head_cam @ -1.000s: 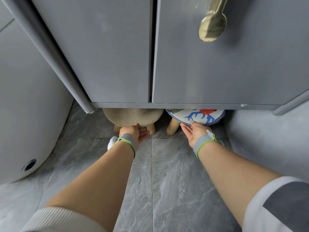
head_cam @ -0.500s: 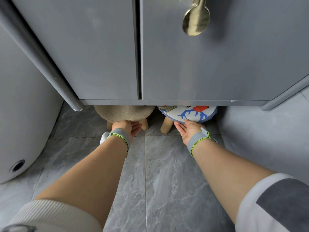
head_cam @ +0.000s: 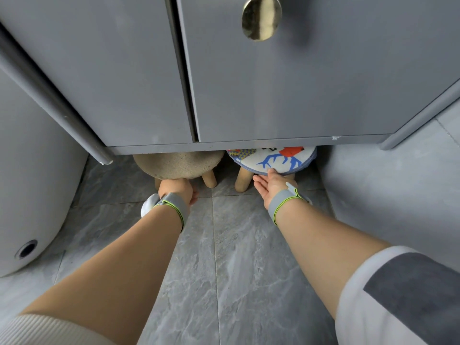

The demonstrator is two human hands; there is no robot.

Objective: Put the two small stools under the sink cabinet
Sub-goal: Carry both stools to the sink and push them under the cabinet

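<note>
Two small stools stand side by side on the floor, partly under the grey sink cabinet (head_cam: 273,95). The left one is a beige fabric stool (head_cam: 178,163) with wooden legs. The right one is a patterned stool (head_cam: 271,159) with a white seat, blue branches and a red patch. My left hand (head_cam: 175,189) has its fingers curled and rests against the beige stool's front edge. My right hand (head_cam: 271,185) is flat, palm up, with its fingertips touching the patterned stool's front rim. The back halves of both stools are hidden by the cabinet.
A white rounded tub (head_cam: 29,195) stands close on the left. A grey wall (head_cam: 385,195) closes in the right side. The cabinet doors hang just above the stools, with a brass knob (head_cam: 261,17) on the right door. Grey marble floor tiles (head_cam: 224,270) lie under my arms.
Both hands stay against the stools' front edges. The view has shifted, so the cabinet and knob sit further right in frame. The stools' position under the cabinet looks nearly unchanged.
</note>
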